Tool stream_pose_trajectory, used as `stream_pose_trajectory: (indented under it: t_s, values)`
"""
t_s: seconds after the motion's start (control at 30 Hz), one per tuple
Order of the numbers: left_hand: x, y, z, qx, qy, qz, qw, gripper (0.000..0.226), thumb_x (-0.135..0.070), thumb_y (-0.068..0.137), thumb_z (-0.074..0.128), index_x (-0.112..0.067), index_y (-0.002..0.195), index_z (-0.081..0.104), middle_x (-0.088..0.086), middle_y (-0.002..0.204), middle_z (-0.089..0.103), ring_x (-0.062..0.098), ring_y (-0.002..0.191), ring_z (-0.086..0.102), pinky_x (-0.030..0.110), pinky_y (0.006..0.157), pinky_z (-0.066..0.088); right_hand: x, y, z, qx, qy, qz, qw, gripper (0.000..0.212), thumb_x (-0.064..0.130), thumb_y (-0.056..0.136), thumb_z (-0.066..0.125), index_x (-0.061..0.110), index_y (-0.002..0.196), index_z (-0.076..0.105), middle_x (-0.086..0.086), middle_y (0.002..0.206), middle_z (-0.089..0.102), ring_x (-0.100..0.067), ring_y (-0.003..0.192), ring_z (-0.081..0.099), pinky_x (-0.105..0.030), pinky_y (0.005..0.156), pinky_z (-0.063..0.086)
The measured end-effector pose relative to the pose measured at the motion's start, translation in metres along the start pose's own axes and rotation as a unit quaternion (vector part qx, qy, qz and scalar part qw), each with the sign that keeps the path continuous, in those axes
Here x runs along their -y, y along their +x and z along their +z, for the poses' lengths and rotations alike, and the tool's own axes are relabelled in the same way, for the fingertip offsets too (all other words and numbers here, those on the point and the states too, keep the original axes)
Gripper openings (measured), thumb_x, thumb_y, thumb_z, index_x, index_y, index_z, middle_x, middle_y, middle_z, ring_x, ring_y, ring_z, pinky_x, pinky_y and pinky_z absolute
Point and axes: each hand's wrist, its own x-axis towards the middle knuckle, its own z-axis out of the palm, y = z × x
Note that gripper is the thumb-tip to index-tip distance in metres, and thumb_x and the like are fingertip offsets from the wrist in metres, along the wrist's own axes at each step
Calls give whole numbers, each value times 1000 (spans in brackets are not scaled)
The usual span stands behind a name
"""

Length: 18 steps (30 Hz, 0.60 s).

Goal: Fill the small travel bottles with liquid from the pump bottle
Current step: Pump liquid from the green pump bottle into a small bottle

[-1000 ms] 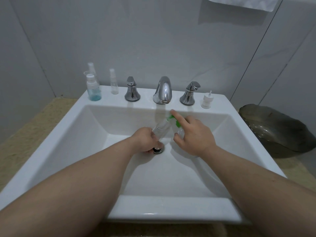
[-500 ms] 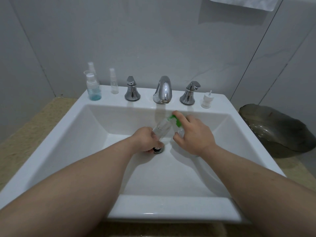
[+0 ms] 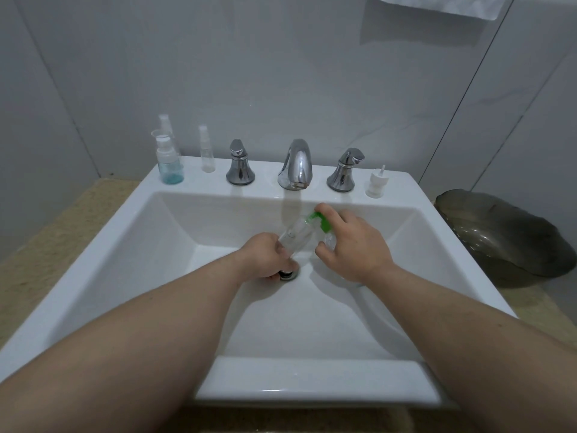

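Head view: left hand [image 3: 265, 256] grips a clear travel bottle [image 3: 295, 235] just over the drain [image 3: 288, 274] of the sink [image 3: 175, 232], with the bottle tilted and its mouth toward the green pump. The right hand [image 3: 352, 248], right of the drain, wraps the pump bottle [image 3: 322, 222], forefinger curled over the pump head. Judged to be the dispensing step: seat the nozzle squarely at the mouth (contact not resolvable), press slow full strokes and hold the tilt steady so drips fall toward the drain.
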Motion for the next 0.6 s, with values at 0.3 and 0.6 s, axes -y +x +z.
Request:
stream_pose_trajectory:
  t_s: [0.3, 0.6]
  values:
    - [1, 1, 1, 4, 10, 0, 1000, 28, -28, 79, 83, -13, 87, 62, 4, 74, 68, 19, 58, 64, 31, 63, 54, 0, 0, -1, 3, 2, 2, 1000, 61, 40, 87, 63, 33, 143, 43, -1, 109, 57, -31, 98, 57, -37, 74, 49]
    - [1, 1, 0, -7, -1, -5, 1000, 30, -24, 79, 84, -7, 95, 64, 13, 85, 75, 22, 62, 65, 32, 66, 54, -1, -1, 1, 0, -19, -4, 1000, 73, 42, 90, 60, 39, 157, 32, -1, 107, 55, -29, 96, 55, -34, 70, 42]
